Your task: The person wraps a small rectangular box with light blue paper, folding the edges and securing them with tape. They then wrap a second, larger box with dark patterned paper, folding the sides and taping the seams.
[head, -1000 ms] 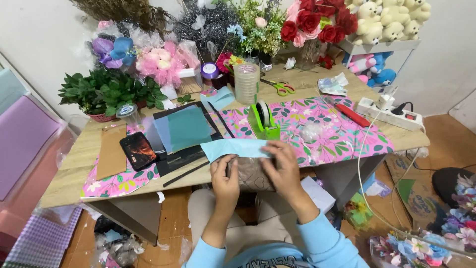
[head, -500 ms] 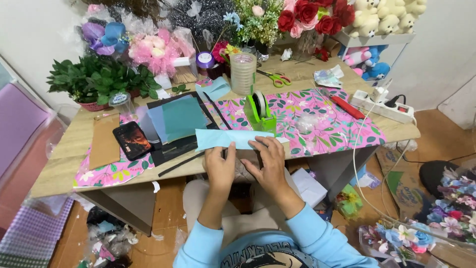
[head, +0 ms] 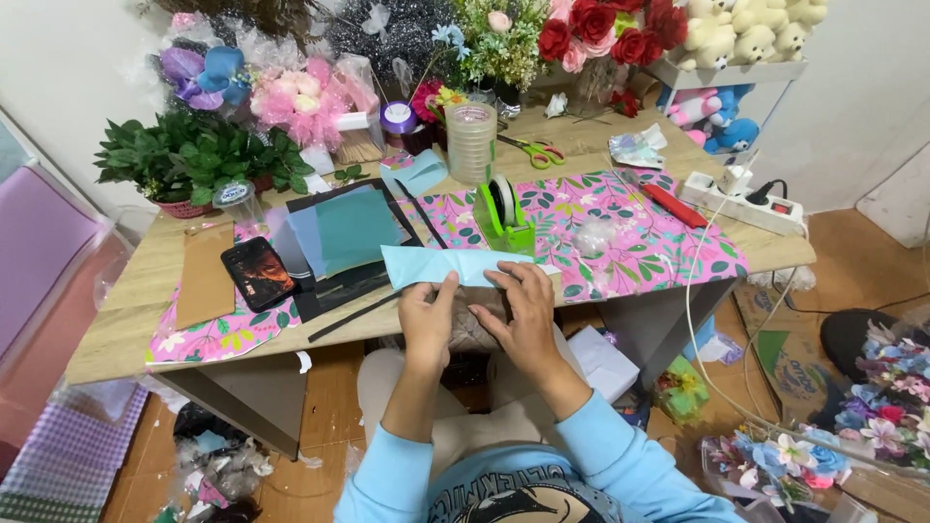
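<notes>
A: We've pulled in closer since a second ago; the tabletop [head: 136,320] now fills more of the frame, but our hands sit at the same place on its near edge.

B: And the blue paper [head: 455,266]? It looks flatter than before, its strip stretched left to right at centre frame.

A: Yes, so we read the wrapping as carrying on, not finished. Our left hand [head: 426,324] pinches the paper's lower edge, fingers closed on it. Our right hand [head: 528,315] lies curled over the brown object [head: 475,324] beneath, fingers pressing paper to it (whether they truly grip, we cannot tell).

B: Materials?

A: The paper is thin, matte, pale blue, creased at one end. The object looks rough and woven, rounded. Just above sits a glossy green tape dispenser [head: 506,218] on pink floral wrap [head: 659,247], smooth and printed. A dark phone [head: 257,273] lies centre left, beside stacked teal sheets [head: 354,232].
</notes>
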